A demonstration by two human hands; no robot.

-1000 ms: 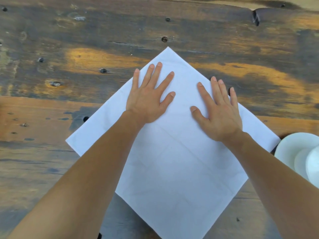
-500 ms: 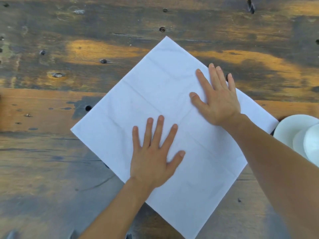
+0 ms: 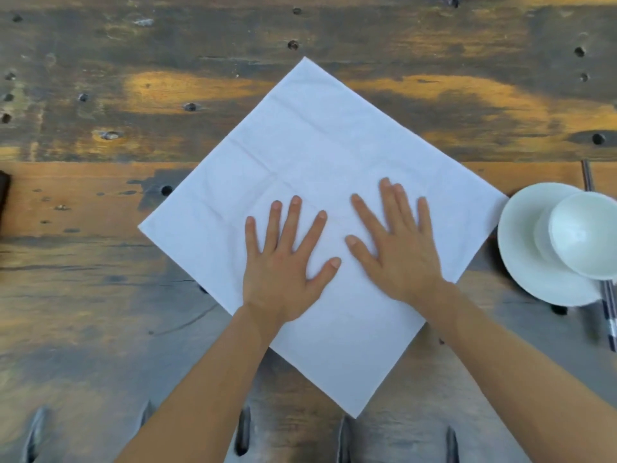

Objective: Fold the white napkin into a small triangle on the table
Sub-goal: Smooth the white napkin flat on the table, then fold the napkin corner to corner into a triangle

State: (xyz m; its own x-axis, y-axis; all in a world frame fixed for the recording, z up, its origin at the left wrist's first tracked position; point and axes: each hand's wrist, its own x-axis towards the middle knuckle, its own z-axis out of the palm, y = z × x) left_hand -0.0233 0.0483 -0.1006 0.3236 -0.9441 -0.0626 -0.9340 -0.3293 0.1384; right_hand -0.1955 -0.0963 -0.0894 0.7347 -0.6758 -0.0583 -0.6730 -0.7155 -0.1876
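Sliding down beside the left hand [image 3: 283,262], the right hand [image 3: 397,248] now joins it, both spread flat on the white napkin [image 3: 317,135], a still-unfolded diamond on the surface [image 3: 100,295]; first fold likely next

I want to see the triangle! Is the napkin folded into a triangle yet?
No, the white napkin lies spread out as a whole square, with the left hand and the right hand flat on top.

My flat left hand [image 3: 283,265] and right hand [image 3: 400,255] hide the middle of the napkin [image 3: 320,135], right of it the frame edge crops the bowl [image 3: 587,238] and the plate [image 3: 524,255] covers part of the blurred striped sticks [image 3: 609,305], and far left of it a dark thing [image 3: 3,195] is cut off.
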